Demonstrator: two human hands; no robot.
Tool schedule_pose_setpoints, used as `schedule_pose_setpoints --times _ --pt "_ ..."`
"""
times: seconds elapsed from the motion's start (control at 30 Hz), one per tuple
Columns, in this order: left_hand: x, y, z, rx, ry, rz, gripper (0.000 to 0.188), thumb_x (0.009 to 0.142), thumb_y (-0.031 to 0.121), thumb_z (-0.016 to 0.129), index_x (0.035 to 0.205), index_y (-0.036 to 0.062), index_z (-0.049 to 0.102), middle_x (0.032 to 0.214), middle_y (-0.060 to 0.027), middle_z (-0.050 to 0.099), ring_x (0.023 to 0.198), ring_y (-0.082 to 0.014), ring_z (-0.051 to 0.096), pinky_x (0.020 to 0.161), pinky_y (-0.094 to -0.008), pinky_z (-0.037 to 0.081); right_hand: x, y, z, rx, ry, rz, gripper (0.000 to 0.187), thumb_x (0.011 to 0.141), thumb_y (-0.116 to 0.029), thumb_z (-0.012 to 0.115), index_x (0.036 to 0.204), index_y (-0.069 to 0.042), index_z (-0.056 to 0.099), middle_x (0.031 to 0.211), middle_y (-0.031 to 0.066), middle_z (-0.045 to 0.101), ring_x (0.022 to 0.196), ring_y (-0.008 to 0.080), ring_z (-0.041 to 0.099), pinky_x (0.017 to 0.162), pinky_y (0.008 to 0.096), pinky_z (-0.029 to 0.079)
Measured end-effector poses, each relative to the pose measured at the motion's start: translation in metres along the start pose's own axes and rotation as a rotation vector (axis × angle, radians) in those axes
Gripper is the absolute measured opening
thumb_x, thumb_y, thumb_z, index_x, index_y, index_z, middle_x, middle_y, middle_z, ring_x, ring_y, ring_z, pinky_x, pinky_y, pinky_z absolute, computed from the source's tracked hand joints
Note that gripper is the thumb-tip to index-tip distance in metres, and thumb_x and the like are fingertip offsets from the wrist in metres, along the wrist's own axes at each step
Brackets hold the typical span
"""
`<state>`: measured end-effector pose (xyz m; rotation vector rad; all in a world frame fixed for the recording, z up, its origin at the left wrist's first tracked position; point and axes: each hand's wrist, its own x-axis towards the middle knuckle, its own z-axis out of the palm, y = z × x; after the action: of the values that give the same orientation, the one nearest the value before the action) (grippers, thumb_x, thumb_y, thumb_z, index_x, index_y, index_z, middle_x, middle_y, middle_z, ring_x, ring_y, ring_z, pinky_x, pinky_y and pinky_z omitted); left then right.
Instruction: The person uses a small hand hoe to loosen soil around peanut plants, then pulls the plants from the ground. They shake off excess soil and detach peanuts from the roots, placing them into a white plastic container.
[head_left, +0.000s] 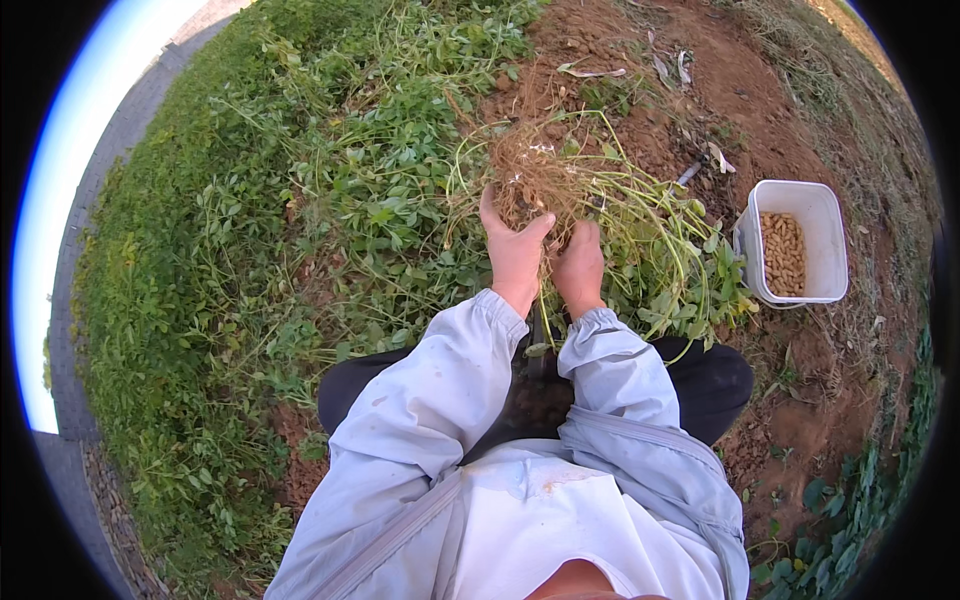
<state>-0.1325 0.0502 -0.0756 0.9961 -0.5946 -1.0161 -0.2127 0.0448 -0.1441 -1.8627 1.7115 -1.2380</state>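
Note:
An uprooted peanut plant is held up in front of my knees, its tangle of brown roots (525,172) turned away from me. Its green stems and leaves (672,240) spread out to the right. My left hand (513,252) grips the near left side of the root mass, the thumb pointing across it. Just to its right, my right hand (580,266) is closed at the lower edge of the roots, its fingers partly hidden. A few pale pods show among the roots close to my left thumb.
A white square bucket (826,240) stands on the soil at the right, partly filled with peanuts (783,252). Dense green plants (230,260) cover the ground on the left. Bare reddish soil (740,110) with dry leaves stretches along the far right.

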Motion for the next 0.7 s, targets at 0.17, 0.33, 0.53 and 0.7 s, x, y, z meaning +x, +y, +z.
schedule_pose_setpoints --times 0.17,0.33,0.53,0.7 --pt "0.002 0.002 -0.006 -0.002 -0.012 -0.004 0.084 0.069 -0.012 0.062 0.139 0.0025 0.018 0.130 -0.0127 0.039 0.116 -0.0217 0.043 0.097 -0.0323 0.038 -0.005 -0.003 -0.015 0.135 -0.092 0.064 0.030 0.071 -0.010 0.068 0.092 0.000 0.049 0.089 0.0158 0.050 0.077 0.0324 0.055 0.066 0.0377 0.046" --pt "0.007 0.006 -0.013 -0.074 -0.022 -0.052 0.081 0.071 -0.013 0.061 0.138 0.0041 0.019 0.127 -0.0134 0.041 0.108 -0.0208 0.049 0.089 -0.0310 0.046 -0.017 0.011 -0.027 0.597 -0.279 0.356 0.024 0.078 -0.011 0.066 0.093 0.001 0.052 0.071 0.0059 0.056 0.054 0.0129 0.052 0.050 0.0284 0.042" --pt "0.007 0.006 -0.015 -0.067 -0.024 -0.126 0.081 0.075 -0.007 0.062 0.139 0.0166 0.019 0.119 -0.0120 0.047 0.092 -0.0210 0.057 0.068 -0.0359 0.055 -0.025 0.009 -0.048 0.967 -0.505 0.608 0.023 0.090 -0.018 0.055 0.101 0.002 0.055 0.073 0.0056 0.060 0.051 0.0097 0.051 0.045 0.0224 0.043" --pt "0.010 0.007 -0.022 -0.056 -0.025 -0.100 0.078 0.076 -0.007 0.060 0.139 0.0169 0.019 0.118 -0.0125 0.047 0.092 -0.0224 0.057 0.067 -0.0371 0.055 -0.028 0.009 -0.055 0.986 -0.626 0.630 0.030 0.092 -0.021 0.051 0.112 0.002 0.055 0.082 0.0088 0.065 0.056 0.0097 0.053 0.048 0.0232 0.044"
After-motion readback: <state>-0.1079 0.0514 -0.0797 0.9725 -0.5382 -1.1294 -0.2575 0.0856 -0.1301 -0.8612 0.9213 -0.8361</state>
